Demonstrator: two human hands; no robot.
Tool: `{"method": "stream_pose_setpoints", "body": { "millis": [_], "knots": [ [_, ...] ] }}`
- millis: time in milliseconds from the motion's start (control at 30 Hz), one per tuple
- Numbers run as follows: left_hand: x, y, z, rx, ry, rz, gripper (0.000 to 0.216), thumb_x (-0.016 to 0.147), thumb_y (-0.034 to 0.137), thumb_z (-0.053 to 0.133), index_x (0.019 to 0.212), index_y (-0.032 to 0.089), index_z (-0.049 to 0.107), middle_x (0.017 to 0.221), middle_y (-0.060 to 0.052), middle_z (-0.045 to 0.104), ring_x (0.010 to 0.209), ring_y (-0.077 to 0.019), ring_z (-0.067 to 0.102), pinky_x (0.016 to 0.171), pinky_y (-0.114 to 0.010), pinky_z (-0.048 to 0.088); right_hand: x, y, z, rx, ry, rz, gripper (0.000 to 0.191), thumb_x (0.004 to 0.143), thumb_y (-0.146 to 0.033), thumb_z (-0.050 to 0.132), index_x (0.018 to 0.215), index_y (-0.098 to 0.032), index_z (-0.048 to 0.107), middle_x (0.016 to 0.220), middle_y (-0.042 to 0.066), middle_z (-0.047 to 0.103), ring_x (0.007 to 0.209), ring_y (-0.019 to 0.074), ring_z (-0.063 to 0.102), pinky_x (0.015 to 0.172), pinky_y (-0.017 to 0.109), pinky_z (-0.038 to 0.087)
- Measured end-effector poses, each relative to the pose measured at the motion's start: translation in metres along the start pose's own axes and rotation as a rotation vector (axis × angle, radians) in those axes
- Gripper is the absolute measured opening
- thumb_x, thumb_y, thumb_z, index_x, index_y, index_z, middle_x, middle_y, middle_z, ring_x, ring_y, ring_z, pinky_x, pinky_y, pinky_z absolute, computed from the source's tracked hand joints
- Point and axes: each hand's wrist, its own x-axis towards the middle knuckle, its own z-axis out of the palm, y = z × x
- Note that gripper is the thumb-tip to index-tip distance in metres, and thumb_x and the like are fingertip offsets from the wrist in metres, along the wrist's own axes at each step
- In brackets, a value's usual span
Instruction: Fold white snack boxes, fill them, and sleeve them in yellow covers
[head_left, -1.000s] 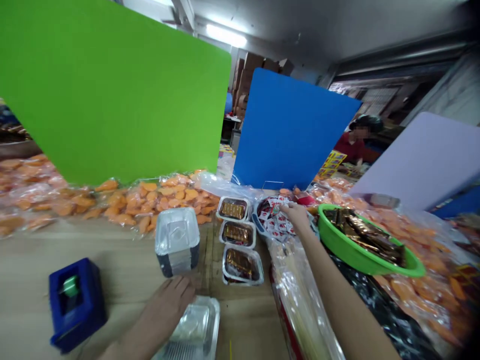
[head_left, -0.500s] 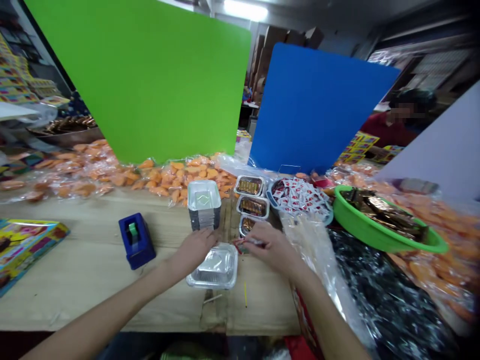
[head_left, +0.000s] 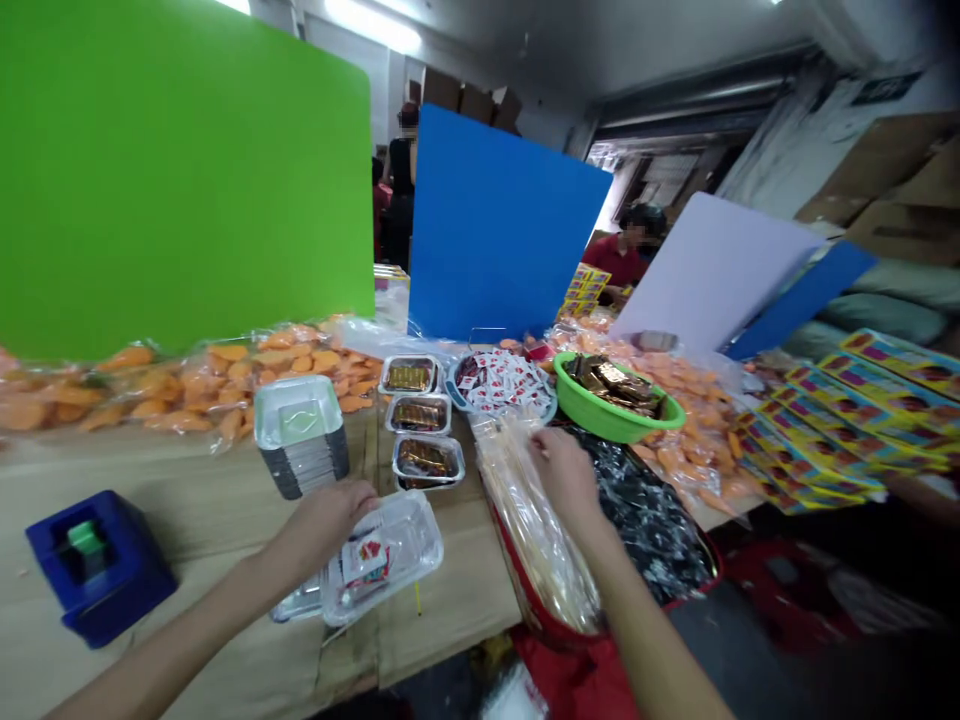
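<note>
My left hand (head_left: 326, 520) rests on the near-left rim of an empty-walled foil tray (head_left: 405, 540), fingers curled over its edge. A red-and-white sachet (head_left: 365, 557) lies inside that tray. My right hand (head_left: 562, 475) is over a clear plastic bag of pale sticks (head_left: 536, 530), fingertips touching the bag; its fingers are mostly hidden behind the back of the hand. Just beyond the tray stand three foil trays filled with brown packets (head_left: 427, 460). A stack of empty foil trays (head_left: 300, 440) stands to their left.
A bowl of red-and-white sachets (head_left: 502, 380) and a green bowl of brown bars (head_left: 615, 395) sit behind. Bags of orange snacks (head_left: 225, 375) line the back. A blue tape dispenser (head_left: 97, 560) is at left, coloured boxes (head_left: 862, 400) at right. A person in red (head_left: 626, 250) works behind the blue board (head_left: 495, 235).
My right hand went from the sachet bowl to the foil tray, left a sachet in it, then moved right to the clear bag. My left hand stayed at the tray.
</note>
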Motion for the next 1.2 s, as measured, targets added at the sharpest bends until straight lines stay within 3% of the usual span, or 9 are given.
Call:
{"method": "stream_pose_setpoints", "body": {
  "millis": [167, 300, 400, 500, 633, 733, 867, 1033, 1200],
  "knots": [
    [0.007, 0.015, 0.001, 0.034, -0.026, 0.012, 0.031, 0.092, 0.033, 0.033, 0.083, 0.017, 0.058, 0.080, -0.006, 0.067, 0.075, -0.0186, 0.061, 0.064, -0.025, 0.038, -0.015, 0.091, 0.015, -0.197, -0.081, 0.386, 0.028, 0.079, -0.026, 0.057, 0.095, -0.003, 0.063, 0.102, 0.025, 0.057, 0.100, 0.0386, 0.052, 0.074, 0.052, 0.041],
    [0.011, 0.025, -0.001, 0.048, -0.069, 0.015, 0.032, 0.092, 0.033, 0.031, 0.088, 0.017, 0.059, 0.081, -0.006, 0.068, 0.076, -0.0192, 0.062, 0.063, -0.025, 0.037, -0.033, 0.110, 0.017, -0.239, -0.061, 0.386, 0.022, 0.083, -0.021, 0.050, 0.096, -0.010, 0.063, 0.102, 0.018, 0.059, 0.101, 0.0343, 0.052, 0.075, 0.048, 0.040],
    [0.017, 0.035, -0.004, 0.065, -0.100, -0.001, 0.031, 0.092, 0.034, 0.032, 0.089, 0.019, 0.059, 0.081, -0.005, 0.068, 0.076, -0.0196, 0.062, 0.061, -0.025, 0.035, -0.036, 0.104, 0.005, -0.210, 0.117, 0.373, 0.028, 0.088, -0.026, 0.041, 0.092, -0.014, 0.065, 0.101, 0.017, 0.060, 0.103, 0.0347, 0.050, 0.078, 0.050, 0.037],
    [0.026, 0.045, -0.004, 0.020, -0.109, 0.005, 0.029, 0.091, 0.033, 0.034, 0.085, 0.019, 0.059, 0.080, -0.003, 0.068, 0.073, -0.0184, 0.062, 0.057, -0.023, 0.034, -0.038, 0.075, -0.010, 0.268, 0.225, 0.272, 0.024, 0.084, -0.031, 0.048, 0.085, -0.015, 0.066, 0.089, 0.012, 0.065, 0.089, 0.0272, 0.057, 0.078, 0.042, 0.040],
    [0.042, 0.053, 0.002, -0.028, -0.037, 0.076, 0.029, 0.090, 0.033, 0.035, 0.081, 0.018, 0.058, 0.076, -0.003, 0.067, 0.070, -0.0175, 0.061, 0.055, -0.023, 0.032, -0.037, 0.021, -0.014, 1.061, -0.061, 0.083, 0.031, 0.075, -0.044, 0.056, 0.085, -0.016, 0.065, 0.075, 0.005, 0.068, 0.070, 0.0188, 0.060, 0.063, 0.030, 0.045],
    [0.050, 0.052, 0.005, -0.052, 0.000, 0.108, 0.031, 0.090, 0.034, 0.034, 0.078, 0.018, 0.058, 0.074, -0.004, 0.066, 0.068, -0.0174, 0.060, 0.055, -0.023, 0.032, -0.009, 0.011, -0.012, 0.933, 0.035, 0.063, 0.034, 0.078, -0.044, 0.051, 0.094, -0.017, 0.063, 0.084, 0.004, 0.068, 0.076, 0.0170, 0.061, 0.068, 0.027, 0.046],
    [0.047, 0.046, 0.002, -0.084, -0.015, 0.085, 0.028, 0.090, 0.032, 0.036, 0.082, 0.019, 0.059, 0.076, -0.003, 0.067, 0.071, -0.0172, 0.061, 0.058, -0.023, 0.034, 0.068, 0.051, -0.012, 0.571, 0.331, 0.307, 0.036, 0.084, -0.034, 0.042, 0.109, -0.011, 0.054, 0.108, 0.014, 0.062, 0.097, 0.0226, 0.056, 0.085, 0.034, 0.041],
    [0.030, 0.039, -0.007, -0.047, -0.037, 0.006, 0.029, 0.091, 0.032, 0.036, 0.082, 0.020, 0.060, 0.077, -0.003, 0.068, 0.073, -0.0177, 0.062, 0.058, -0.022, 0.035, 0.150, 0.086, -0.006, 0.370, 0.288, 0.507, 0.041, 0.083, -0.035, 0.045, 0.115, -0.009, 0.050, 0.107, 0.022, 0.061, 0.106, 0.0325, 0.053, 0.091, 0.049, 0.032],
    [0.016, 0.033, -0.011, -0.044, -0.063, -0.076, 0.026, 0.089, 0.029, 0.039, 0.086, 0.021, 0.063, 0.082, -0.003, 0.070, 0.077, -0.0187, 0.063, 0.061, -0.023, 0.037, 0.180, 0.081, 0.003, 0.308, 0.177, 0.613, 0.035, 0.079, -0.034, 0.050, 0.104, -0.011, 0.059, 0.107, 0.023, 0.062, 0.107, 0.0375, 0.052, 0.090, 0.057, 0.029]
  ]
}}
